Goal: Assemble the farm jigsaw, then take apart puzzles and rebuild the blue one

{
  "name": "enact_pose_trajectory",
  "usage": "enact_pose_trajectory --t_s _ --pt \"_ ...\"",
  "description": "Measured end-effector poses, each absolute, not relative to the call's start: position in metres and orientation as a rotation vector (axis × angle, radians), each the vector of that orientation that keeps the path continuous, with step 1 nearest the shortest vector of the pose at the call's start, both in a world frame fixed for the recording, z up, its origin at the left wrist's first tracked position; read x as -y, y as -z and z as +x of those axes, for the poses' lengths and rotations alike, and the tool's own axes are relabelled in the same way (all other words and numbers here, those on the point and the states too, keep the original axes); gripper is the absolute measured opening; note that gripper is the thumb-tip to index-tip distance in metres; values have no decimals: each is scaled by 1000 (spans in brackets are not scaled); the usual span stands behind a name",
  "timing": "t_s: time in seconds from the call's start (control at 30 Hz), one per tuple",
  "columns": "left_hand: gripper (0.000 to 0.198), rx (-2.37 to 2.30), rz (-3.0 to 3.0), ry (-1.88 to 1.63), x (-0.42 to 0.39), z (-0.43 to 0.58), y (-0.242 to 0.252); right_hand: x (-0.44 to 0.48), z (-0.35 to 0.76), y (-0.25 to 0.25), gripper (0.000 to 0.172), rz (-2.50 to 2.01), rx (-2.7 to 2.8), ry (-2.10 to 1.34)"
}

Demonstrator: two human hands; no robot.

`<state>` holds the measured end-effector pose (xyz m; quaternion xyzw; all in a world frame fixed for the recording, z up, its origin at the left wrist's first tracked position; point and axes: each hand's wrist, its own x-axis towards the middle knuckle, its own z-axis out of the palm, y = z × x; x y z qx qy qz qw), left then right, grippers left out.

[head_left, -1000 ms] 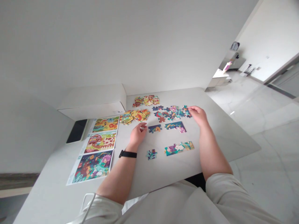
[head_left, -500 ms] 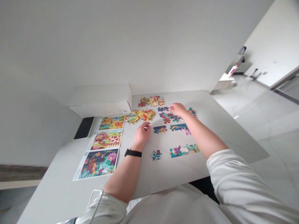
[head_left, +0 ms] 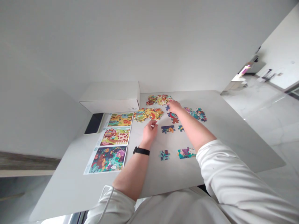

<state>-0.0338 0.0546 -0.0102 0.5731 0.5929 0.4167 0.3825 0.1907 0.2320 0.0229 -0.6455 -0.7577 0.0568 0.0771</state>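
Beside the picture sheets (head_left: 114, 143) on the counter (head_left: 70, 193), your left hand (head_left: 149, 133) curls just below the yellow pieces (head_left: 148, 114), its grip unclear, while your right hand (head_left: 175, 107) reaches over the blue pieces (head_left: 172, 115), grip equally unclear

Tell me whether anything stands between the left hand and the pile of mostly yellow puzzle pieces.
Nothing visible stands in the way. The left hand is just below the pile of mostly yellow puzzle pieces, with its fingertips close to the pile's lower edge.
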Motion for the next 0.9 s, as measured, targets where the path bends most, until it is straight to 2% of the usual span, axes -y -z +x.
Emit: enact_pose_trajectory --t_s 0.07,0.13,0.27,0.33,0.43,0.5,0.7,0.9 --pt "29 -1510 1464 -1067 -55 -34 10 -228 194 -29 38 -1895 2233 -184" --pt "29 -1504 1459 -1068 -55 -34 9 -220 198 -37 24 -1845 2167 -255" --pt "29 -1495 1437 -1081 -54 -33 6 -188 206 -53 6 -1686 1802 -577" --pt "30 -1473 1414 -1105 -54 -32 5 -163 209 -57 9 -1559 1556 -831" --pt "33 -1402 1375 -1157 -56 -30 5 -118 208 -54 30 -1379 1307 -1161" --pt "38 -1328 1356 -1198 -57 -29 4 -88 204 -48 37 -1320 1205 -1310" --pt "50 -1096 1336 -1238 -54 -27 -1 -45 184 -26 34 -1289 956 -1537" --pt "38 -1093 1342 -1175 -52 -27 -3 -47 179 -9 31 -1318 1090 -1494"
